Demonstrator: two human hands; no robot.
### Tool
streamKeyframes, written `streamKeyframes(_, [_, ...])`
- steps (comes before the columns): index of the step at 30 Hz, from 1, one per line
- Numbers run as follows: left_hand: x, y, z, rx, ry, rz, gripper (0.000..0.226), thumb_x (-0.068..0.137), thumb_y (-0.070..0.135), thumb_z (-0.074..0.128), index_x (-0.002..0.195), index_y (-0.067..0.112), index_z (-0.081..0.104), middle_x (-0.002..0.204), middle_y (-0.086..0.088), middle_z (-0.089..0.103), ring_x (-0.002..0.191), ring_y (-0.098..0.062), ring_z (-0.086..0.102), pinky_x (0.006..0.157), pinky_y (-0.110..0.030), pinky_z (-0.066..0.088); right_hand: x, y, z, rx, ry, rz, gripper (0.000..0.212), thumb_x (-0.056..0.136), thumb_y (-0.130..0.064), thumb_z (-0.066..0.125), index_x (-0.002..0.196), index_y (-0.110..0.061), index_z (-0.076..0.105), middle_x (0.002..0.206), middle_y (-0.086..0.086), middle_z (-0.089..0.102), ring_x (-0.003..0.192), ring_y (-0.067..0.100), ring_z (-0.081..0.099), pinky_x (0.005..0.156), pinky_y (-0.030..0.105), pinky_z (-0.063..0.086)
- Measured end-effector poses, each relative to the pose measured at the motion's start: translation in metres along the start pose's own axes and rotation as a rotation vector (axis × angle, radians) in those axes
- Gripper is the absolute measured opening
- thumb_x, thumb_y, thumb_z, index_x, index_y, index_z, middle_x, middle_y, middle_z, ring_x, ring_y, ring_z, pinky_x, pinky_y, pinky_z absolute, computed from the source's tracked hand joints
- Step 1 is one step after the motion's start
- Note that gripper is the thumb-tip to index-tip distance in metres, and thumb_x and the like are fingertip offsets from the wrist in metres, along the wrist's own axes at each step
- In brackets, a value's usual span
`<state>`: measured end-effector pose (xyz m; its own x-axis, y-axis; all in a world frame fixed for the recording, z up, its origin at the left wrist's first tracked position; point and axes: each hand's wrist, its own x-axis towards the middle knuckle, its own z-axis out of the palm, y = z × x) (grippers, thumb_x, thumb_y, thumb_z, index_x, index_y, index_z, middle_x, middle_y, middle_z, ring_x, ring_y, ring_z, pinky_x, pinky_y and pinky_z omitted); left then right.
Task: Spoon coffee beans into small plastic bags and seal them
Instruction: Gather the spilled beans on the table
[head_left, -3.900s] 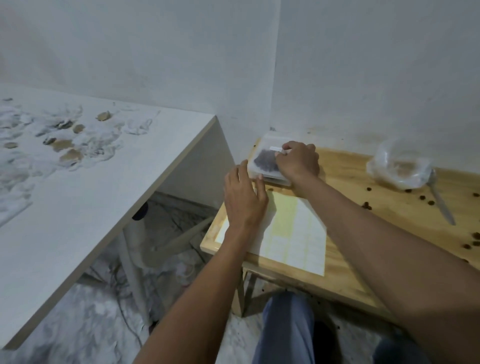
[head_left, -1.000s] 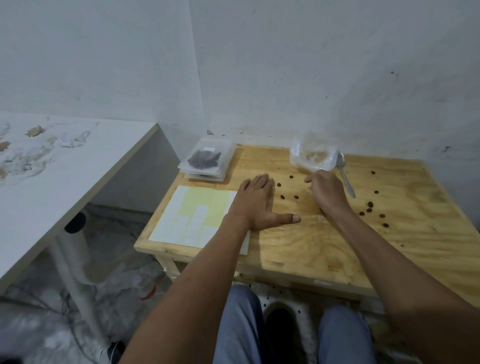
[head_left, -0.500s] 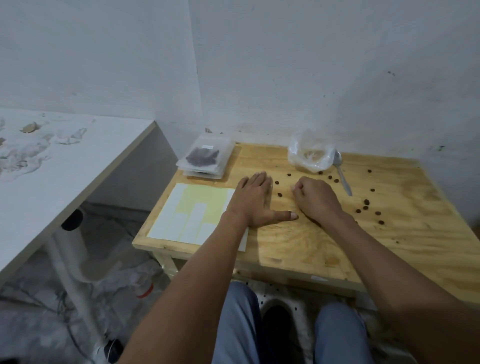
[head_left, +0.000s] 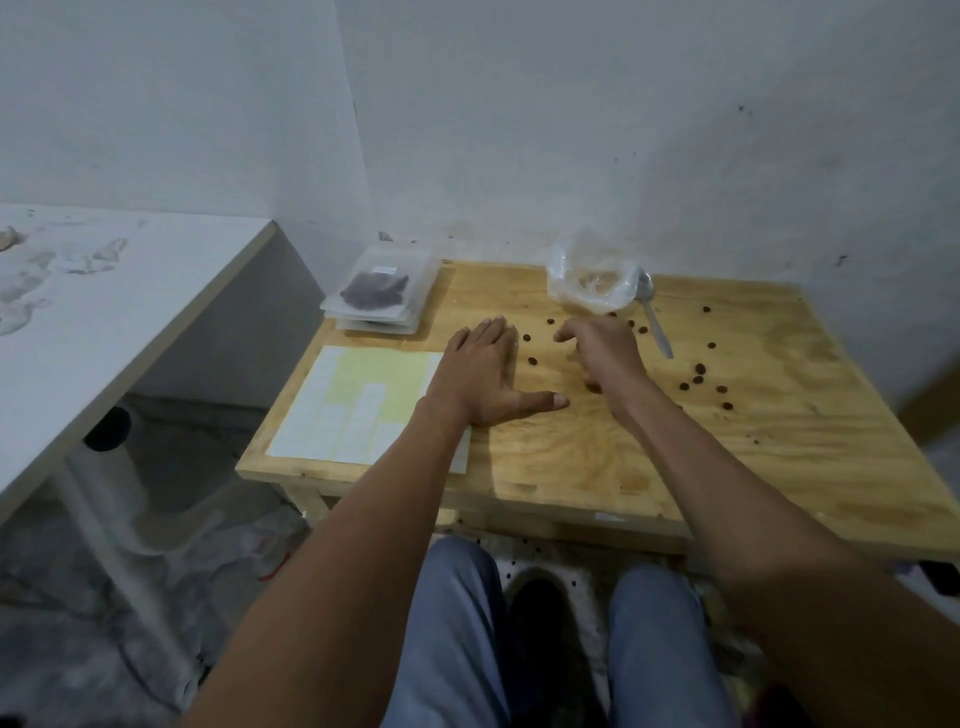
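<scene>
Loose coffee beans (head_left: 698, 370) are scattered all over the wooden table (head_left: 779, 441), mostly at 3 o'clock from the right hand (head_left: 602, 345), which sits fingers curled over a few; can't tell if it's pinching any. Left hand (head_left: 485, 374) lies flat, thumb stuck out. At 12 there's a crumpled clear bag (head_left: 592, 280) and spoon (head_left: 654, 317), filled small bags (head_left: 382, 291) stacked at 10 by the white corner walls (head_left: 571, 130), sticker sheet (head_left: 363, 402) at 8, white desk (head_left: 104, 312) further left.

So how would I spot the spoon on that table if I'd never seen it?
Start at the wooden table and look to its back edge by the wall, where a crumpled clear bag sits. The spoon lies just right of that bag, handle pointing toward the person. It is the only shiny metal thing among the scattered dark coffee beans.
</scene>
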<state>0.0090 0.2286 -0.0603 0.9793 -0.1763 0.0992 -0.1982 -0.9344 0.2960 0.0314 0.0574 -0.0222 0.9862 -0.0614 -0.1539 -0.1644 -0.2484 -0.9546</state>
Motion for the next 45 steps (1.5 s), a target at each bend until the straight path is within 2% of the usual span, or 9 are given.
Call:
streamKeyframes(3, [0.001, -0.002, 0.002, 0.006, 0.000, -0.001, 0.127, 0.067, 0.097, 0.048, 0.159, 0.011, 0.027, 0.169, -0.009, 0.018, 0.157, -0.020, 0.013, 0.126, -0.042, 0.007, 0.000, 0.009, 0.002, -0.391, -0.019, -0.275, 0.010, 0.078, -0.029, 0.081, 0.081, -0.020, 0.079, 0.076, -0.008, 0.067, 0.072, 0.008, 0.060, 0.065, 0.029, 0.047])
streamKeyframes(7, [0.002, -0.003, 0.003, 0.017, -0.016, 0.006, 0.136, 0.059, 0.101, 0.042, 0.160, 0.010, 0.025, 0.170, -0.008, 0.016, 0.157, -0.020, 0.010, 0.126, -0.042, 0.006, 0.004, 0.015, 0.007, -0.566, -0.094, -0.328, 0.021, 0.077, -0.032, 0.085, 0.095, -0.023, 0.081, 0.092, -0.006, 0.072, 0.087, 0.010, 0.063, 0.073, 0.028, 0.047])
streamKeyframes(15, [0.003, -0.004, 0.005, 0.020, -0.012, 0.013, 0.141, 0.055, 0.103, 0.040, 0.160, 0.010, 0.024, 0.170, -0.008, 0.016, 0.157, -0.020, 0.010, 0.127, -0.044, 0.007, 0.004, 0.012, 0.014, -0.740, -0.084, -0.440, 0.009, 0.089, -0.029, 0.071, 0.088, -0.021, 0.076, 0.075, -0.011, 0.060, 0.076, 0.013, 0.060, 0.064, 0.028, 0.041])
streamKeyframes(22, [0.002, -0.001, 0.001, 0.013, -0.009, 0.010, 0.133, 0.060, 0.099, 0.047, 0.158, 0.011, 0.027, 0.169, -0.008, 0.018, 0.157, -0.020, 0.011, 0.127, -0.044, 0.008, 0.012, -0.007, 0.014, 0.534, -0.091, 0.322, 0.020, 0.093, -0.010, 0.039, 0.078, -0.012, 0.052, 0.053, -0.002, 0.042, 0.041, 0.010, 0.025, 0.037, 0.020, 0.018])
streamKeyframes(26, [0.002, -0.002, 0.002, 0.005, -0.010, 0.007, 0.132, 0.062, 0.098, 0.050, 0.158, 0.011, 0.026, 0.169, -0.008, 0.017, 0.157, -0.020, 0.011, 0.127, -0.044, 0.008, 0.019, -0.010, 0.015, 0.700, -0.108, 0.366, 0.018, 0.090, -0.013, 0.043, 0.076, -0.010, 0.055, 0.061, 0.002, 0.051, 0.046, 0.011, 0.029, 0.039, 0.021, 0.021])
streamKeyframes(29, [0.003, -0.002, 0.003, 0.000, -0.008, 0.005, 0.133, 0.062, 0.098, 0.051, 0.159, 0.011, 0.025, 0.169, -0.008, 0.017, 0.157, -0.020, 0.011, 0.127, -0.044, 0.007, 0.025, -0.006, 0.019, 0.170, -0.004, 0.126, 0.021, 0.089, -0.023, 0.057, 0.071, -0.014, 0.055, 0.060, -0.002, 0.045, 0.048, 0.013, 0.034, 0.045, 0.025, 0.027])
streamKeyframes(33, [0.004, -0.004, 0.005, -0.012, 0.001, 0.002, 0.137, 0.060, 0.100, 0.048, 0.161, 0.011, 0.023, 0.169, -0.009, 0.017, 0.157, -0.019, 0.011, 0.128, -0.044, 0.007, 0.031, 0.011, 0.030, -0.517, 0.047, -0.330, 0.019, 0.086, -0.035, 0.077, 0.080, -0.017, 0.074, 0.084, -0.003, 0.070, 0.078, 0.011, 0.064, 0.064, 0.027, 0.046])
streamKeyframes(38, [0.004, -0.005, 0.006, -0.027, 0.009, 0.008, 0.136, 0.057, 0.100, 0.046, 0.160, 0.013, 0.024, 0.169, -0.008, 0.018, 0.157, -0.019, 0.011, 0.128, -0.044, 0.008, 0.035, 0.011, 0.037, -0.680, 0.062, -0.408, 0.020, 0.089, -0.030, 0.076, 0.102, -0.015, 0.079, 0.106, 0.007, 0.075, 0.096, 0.023, 0.070, 0.082, 0.040, 0.058])
streamKeyframes(45, [0.004, -0.004, 0.005, -0.010, 0.009, -0.005, 0.137, 0.061, 0.098, 0.053, 0.160, 0.008, 0.022, 0.169, -0.009, 0.017, 0.157, -0.019, 0.011, 0.128, -0.042, 0.007, 0.044, 0.009, 0.040, -0.507, 0.119, -0.334, 0.030, 0.101, -0.024, 0.052, 0.092, -0.003, 0.072, 0.086, 0.008, 0.072, 0.077, 0.022, 0.065, 0.069, 0.036, 0.052])
